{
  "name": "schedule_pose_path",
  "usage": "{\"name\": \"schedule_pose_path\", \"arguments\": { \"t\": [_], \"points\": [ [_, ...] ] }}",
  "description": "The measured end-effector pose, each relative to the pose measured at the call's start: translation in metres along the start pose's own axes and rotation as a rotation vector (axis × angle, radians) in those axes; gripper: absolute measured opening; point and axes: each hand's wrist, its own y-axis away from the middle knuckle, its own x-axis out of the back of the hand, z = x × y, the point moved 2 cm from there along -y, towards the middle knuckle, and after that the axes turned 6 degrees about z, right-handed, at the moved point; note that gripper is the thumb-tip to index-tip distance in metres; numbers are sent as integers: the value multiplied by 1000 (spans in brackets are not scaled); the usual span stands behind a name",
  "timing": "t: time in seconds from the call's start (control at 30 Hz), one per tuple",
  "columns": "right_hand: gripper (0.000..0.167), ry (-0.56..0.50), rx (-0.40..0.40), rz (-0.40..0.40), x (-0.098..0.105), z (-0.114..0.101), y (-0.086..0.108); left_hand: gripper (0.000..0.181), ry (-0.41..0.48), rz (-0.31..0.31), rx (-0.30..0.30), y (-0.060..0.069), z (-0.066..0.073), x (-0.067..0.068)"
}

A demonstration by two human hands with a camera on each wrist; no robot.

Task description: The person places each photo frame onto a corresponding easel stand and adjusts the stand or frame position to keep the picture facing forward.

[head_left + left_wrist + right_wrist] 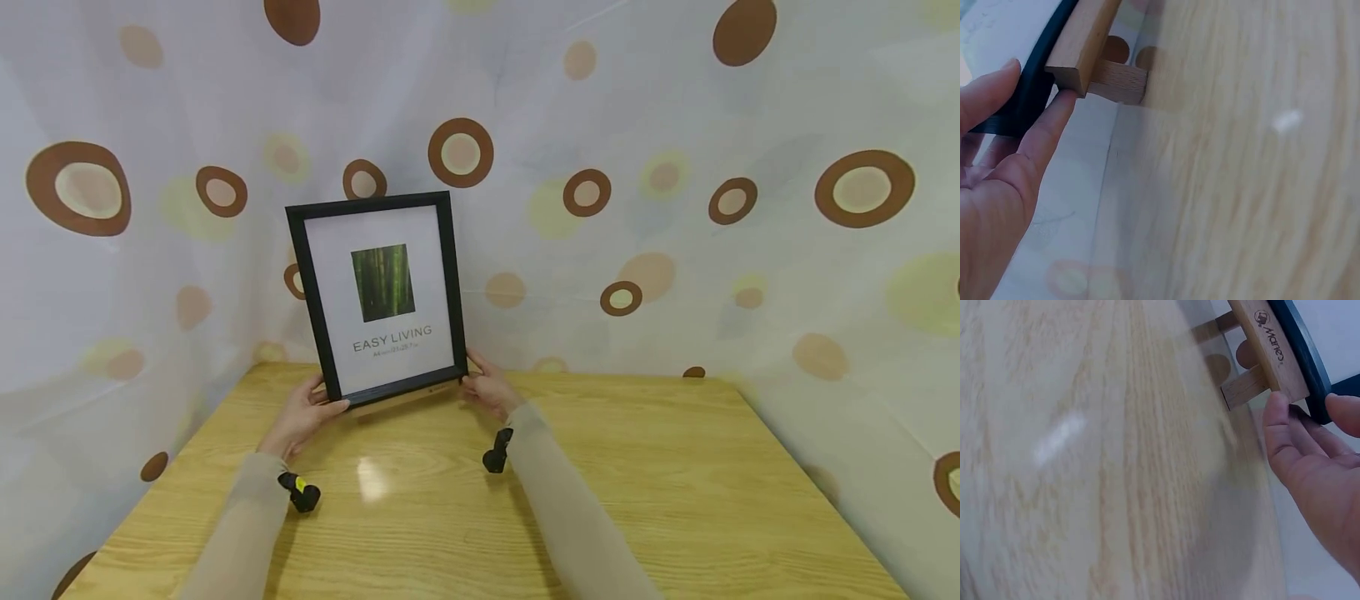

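Note:
A black-bordered picture frame (392,354) stands tilted at the back of the table, showing a green bamboo print and the words EASY LIVING. Its lower left corner is in the grip of my left hand (303,417), thumb in front. At the lower right corner my right hand (489,387) holds the frame's edge. Under the frame's bottom edge runs a wooden easel ledge (1272,350), printed with a logo. Short wooden legs (1119,81) stick out below that ledge toward the tabletop. An index finger of each hand touches the ledge's end. The easel's back is hidden.
The wood-grain table (637,467) extends to the right and toward me, with a light glare on it. A white curtain (510,225) with brown and yellow circles hangs behind the table and along both sides. Each wrist carries a small black camera (495,454).

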Motion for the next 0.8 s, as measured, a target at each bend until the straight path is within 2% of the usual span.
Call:
{"name": "schedule_pose_path", "arguments": {
  "t": [0.17,0.37,0.43,0.6,0.67,0.8],
  "points": [
    [63,-9,23,24,0,5,1,79,-50,-4,-20,1,0,2],
    [53,-30,48,-4,0,10,0,72,-92,-7,-39,0,-1,3],
    [50,-38,59,-11,0,11,0,69,-83,-30,-39,0,-1,3],
    [47,-18,75,-48,3,9,3,64,-7,-65,30,0,-1,2],
    [46,-10,75,-74,5,9,5,64,14,-58,57,1,-2,2],
    [45,0,70,-117,11,9,11,65,34,-44,70,4,-2,-2]
  ]
}}
